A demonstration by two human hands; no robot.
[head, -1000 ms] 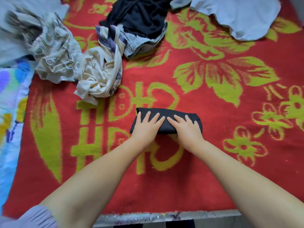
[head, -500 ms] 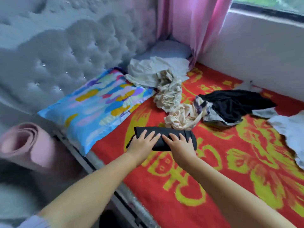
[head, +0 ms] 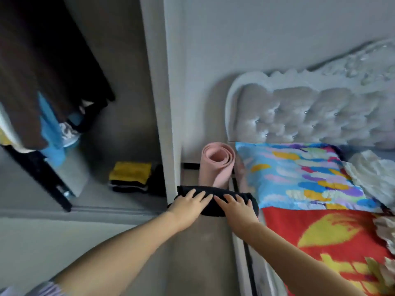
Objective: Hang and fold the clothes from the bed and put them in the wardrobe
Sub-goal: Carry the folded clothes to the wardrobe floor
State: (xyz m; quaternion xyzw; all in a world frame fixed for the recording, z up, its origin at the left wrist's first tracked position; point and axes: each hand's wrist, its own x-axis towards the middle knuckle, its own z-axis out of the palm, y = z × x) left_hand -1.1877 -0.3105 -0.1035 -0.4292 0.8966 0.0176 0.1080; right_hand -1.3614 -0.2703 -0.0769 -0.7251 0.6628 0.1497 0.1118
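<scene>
2 bare hands carry 1 folded black garment point(head: 215, 196) in the air over the strip of floor between the wardrobe and the bed. at the far left, inside the open wardrobe point(head: 154, 82), dark brown and blue clothes point(head: 42, 86) hang from above, and low down on its floor sits a small stack of folded clothes point(head: 130, 176) with a yellow piece on top. the left hand point(head: 188, 207) lies on the left end of the black garment, fingers spread over its top, gripping it. the right hand point(head: 239, 208) does the same on the right end, just beside the left, fingers curled over the cloth. behind the garment a rolled pink mat point(head: 217, 165) stands upright on the floor, against the wall and just beside the bed's corner. to the right, a bright multicoloured pillow point(head: 299, 176) lies at the head of the bed, below the tufted grey headboard point(head: 310, 116), and a red and yellow blanket point(head: 320, 236) covers the mattress nearer to me. pale crumpled clothes point(head: 372, 169) show at the right edge.
</scene>
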